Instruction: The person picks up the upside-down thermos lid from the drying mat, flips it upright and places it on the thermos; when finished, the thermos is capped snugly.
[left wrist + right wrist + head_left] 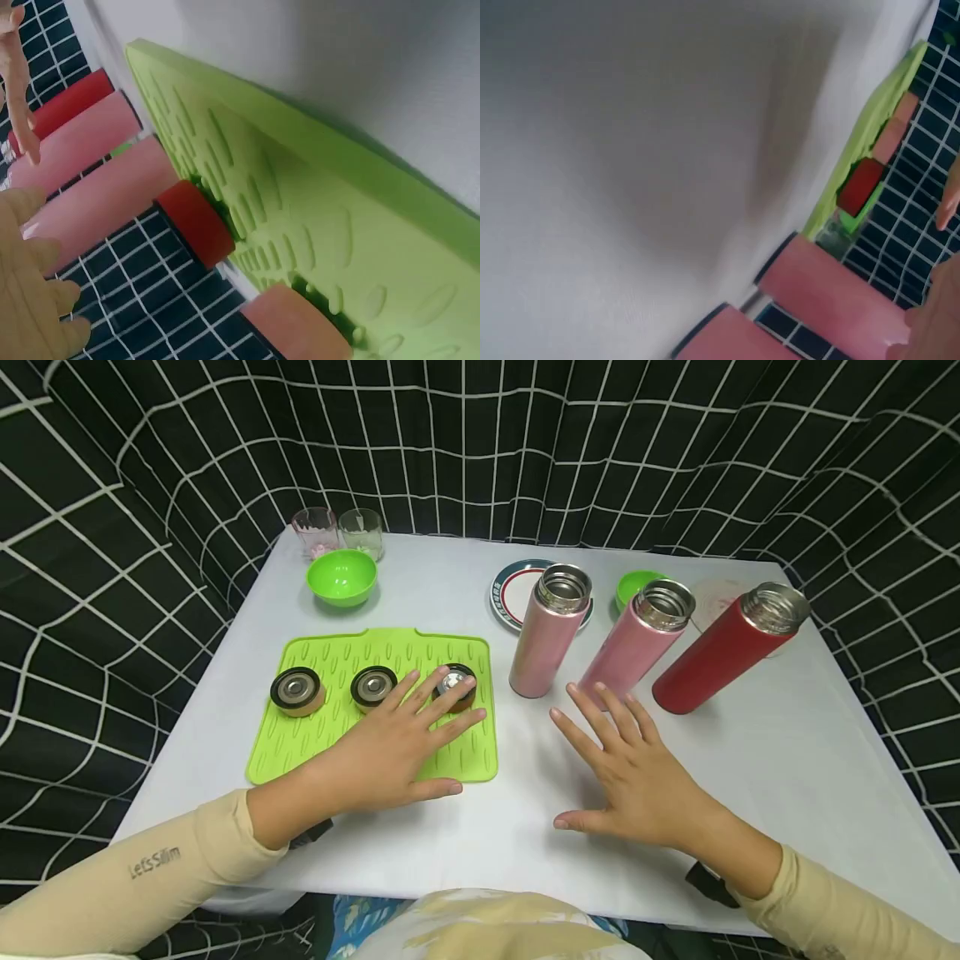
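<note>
Fingers spread, my left hand [390, 752] hovers over a green ribbed mat [300, 760] and holds nothing. On the mat sit three bottle lids, upside down: a left lid [297, 692], a middle lid [372, 686] and a right lid [457, 685], red in the left wrist view and partly covered by the fingers. My right hand [630, 768], also spread and holding nothing, is over the white table in front of the bottles. Lidless, with steel necks showing, stand a left pink bottle [546, 639], a second pink bottle [633, 643] and a red bottle [720, 652].
A green bowl [341, 578] stands at the back left before two clear glasses [362, 531]. Behind the bottles are a blue-rimmed plate [504, 593], another green bowl [634, 583] and a clear dish [712, 597]. A black gridded curtain [465, 443] surrounds the white table [442, 585].
</note>
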`<action>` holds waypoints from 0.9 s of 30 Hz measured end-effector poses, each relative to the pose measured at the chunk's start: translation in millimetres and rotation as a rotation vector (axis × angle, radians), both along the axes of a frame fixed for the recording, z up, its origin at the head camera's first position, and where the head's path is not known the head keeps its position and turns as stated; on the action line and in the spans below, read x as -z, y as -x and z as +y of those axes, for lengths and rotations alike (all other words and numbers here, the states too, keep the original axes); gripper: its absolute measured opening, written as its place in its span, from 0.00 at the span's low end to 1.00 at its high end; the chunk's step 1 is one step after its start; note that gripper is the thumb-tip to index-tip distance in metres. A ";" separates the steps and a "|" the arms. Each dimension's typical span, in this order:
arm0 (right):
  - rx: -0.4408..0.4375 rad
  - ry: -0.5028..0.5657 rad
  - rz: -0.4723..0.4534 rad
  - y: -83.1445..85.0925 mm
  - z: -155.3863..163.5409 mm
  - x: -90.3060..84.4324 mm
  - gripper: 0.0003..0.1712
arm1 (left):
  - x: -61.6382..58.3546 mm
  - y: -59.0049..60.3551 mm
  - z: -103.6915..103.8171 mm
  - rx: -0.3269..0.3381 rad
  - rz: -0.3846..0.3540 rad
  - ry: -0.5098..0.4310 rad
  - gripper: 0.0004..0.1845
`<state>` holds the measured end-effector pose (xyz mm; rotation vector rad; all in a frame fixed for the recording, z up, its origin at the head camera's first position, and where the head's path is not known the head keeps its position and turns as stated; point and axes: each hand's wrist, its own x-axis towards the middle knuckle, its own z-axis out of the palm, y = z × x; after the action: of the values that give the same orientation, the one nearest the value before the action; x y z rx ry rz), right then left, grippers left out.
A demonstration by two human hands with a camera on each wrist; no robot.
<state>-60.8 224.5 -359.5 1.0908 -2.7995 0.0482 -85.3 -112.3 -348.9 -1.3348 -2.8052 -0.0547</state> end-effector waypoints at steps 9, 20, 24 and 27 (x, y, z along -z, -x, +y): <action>-0.094 0.227 -0.064 1.5 -2.2 0.6 0.35 | -19.1 44.7 -70.7 -0.217 -0.112 -0.232 0.35; -0.130 0.230 -0.123 6.5 -3.9 3.9 0.31 | -0.5 71.6 -154.3 -0.602 -0.307 0.057 0.42; -0.137 0.232 -0.124 10.1 -4.6 5.6 0.31 | 4.7 72.3 -159.2 -0.639 -0.327 0.035 0.33; -0.123 0.252 -0.099 13.6 -5.8 7.2 0.28 | 1.5 71.0 -156.9 -0.646 -0.302 0.026 0.34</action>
<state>-74.4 218.7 -366.7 1.2240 -2.7091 0.4669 -156.3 -269.2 -350.4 -0.3896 -3.3476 -0.2139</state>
